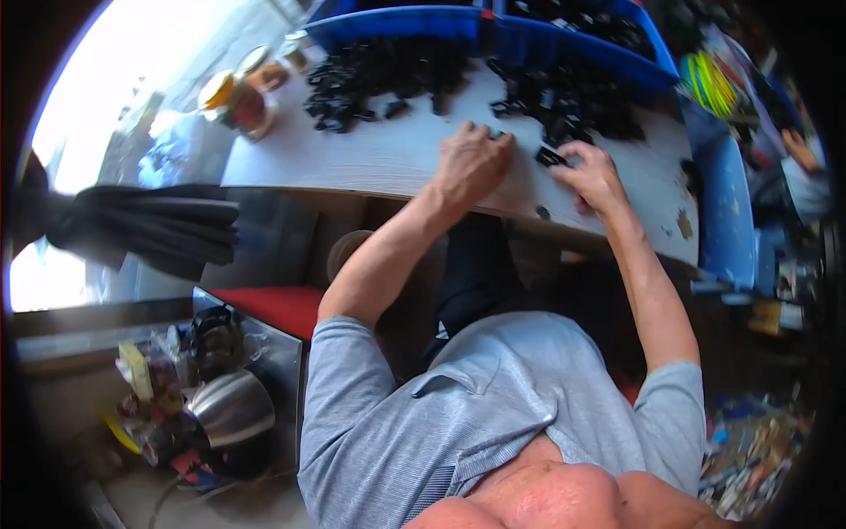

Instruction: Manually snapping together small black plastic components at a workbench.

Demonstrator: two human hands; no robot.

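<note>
Head view: right hand (595,179) has a small black piece (550,157) pinched over the white table (352,160), near a black heap (604,113). Left hand (471,161) is curled nearby, can't tell if it's holding anything. Piece looks light and stiff, maybe slick, so I'd grab its edges.

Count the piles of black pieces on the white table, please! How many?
2. The left pile is in front of the left blue bin; the right pile is in front of the right blue bin. The bins could hide more behind them.
</note>
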